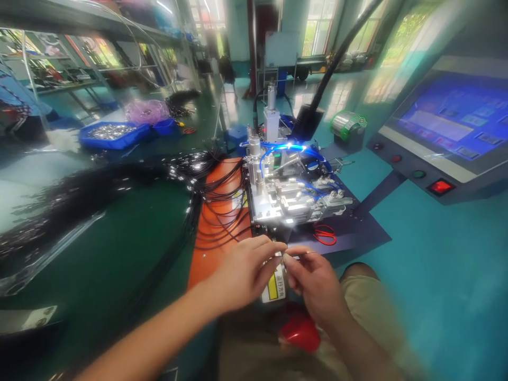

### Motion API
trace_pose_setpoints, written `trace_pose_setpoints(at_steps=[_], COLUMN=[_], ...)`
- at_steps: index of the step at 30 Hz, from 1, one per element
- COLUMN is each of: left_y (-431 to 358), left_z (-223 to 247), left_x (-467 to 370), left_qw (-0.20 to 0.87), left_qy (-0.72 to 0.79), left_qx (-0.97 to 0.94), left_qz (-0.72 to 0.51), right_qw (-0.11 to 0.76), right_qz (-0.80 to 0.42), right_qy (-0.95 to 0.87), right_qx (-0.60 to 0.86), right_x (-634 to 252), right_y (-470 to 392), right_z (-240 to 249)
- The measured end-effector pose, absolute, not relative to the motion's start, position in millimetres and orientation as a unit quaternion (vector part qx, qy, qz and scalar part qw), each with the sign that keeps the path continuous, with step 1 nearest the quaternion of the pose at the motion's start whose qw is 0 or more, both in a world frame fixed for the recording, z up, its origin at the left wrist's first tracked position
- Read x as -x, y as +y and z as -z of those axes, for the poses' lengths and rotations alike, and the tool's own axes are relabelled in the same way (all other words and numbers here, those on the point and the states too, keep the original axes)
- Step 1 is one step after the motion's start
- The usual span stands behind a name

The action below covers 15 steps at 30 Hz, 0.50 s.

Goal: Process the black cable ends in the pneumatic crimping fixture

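Observation:
My left hand [252,267] and my right hand [313,278] meet at the fingertips in front of the silver machine [289,198]. Both are closed in a pinch around something too small to make out. Just below the fingers is a white and yellow label [274,286]. Black cables [222,211] lie over the orange surface [203,260] to the left of my hands. A pair of red-handled scissors [325,235] rests on the dark plate beyond my right hand.
A control screen [456,119] with buttons stands at the right. Bundled black cables [99,190] spread across the left. A blue tray [113,138] of small metal parts sits farther back. A red object [300,333] is below my hands. A person's blue sleeve [18,92] shows at far left.

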<state>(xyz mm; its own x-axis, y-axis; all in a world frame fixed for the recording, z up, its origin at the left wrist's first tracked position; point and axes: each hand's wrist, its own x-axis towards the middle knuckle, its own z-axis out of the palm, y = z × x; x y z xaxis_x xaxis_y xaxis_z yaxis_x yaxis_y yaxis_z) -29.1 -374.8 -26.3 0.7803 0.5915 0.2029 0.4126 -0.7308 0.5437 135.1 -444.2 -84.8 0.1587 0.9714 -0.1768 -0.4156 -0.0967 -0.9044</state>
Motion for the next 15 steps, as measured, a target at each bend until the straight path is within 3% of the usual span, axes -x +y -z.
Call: trace_pose_setpoints(at_steps=[6, 15], left_y=[-375.9, -376.8], left_z=[56.0, 58.4], left_x=[24.6, 23.9], left_qw=[0.233, 0.175], left_qy=[0.309, 0.309], left_qx=[-0.893, -0.913], left_qz=[-0.229, -0.202], right_qw=[0.566, 0.58], right_qz=[-0.587, -0.56], right_qy=[-0.286, -0.3], right_qx=[0.503, 0.511], right_x=[-139.5, -145.9], right_y=[-436.8, -433.6], right_z=[88.0, 85.8])
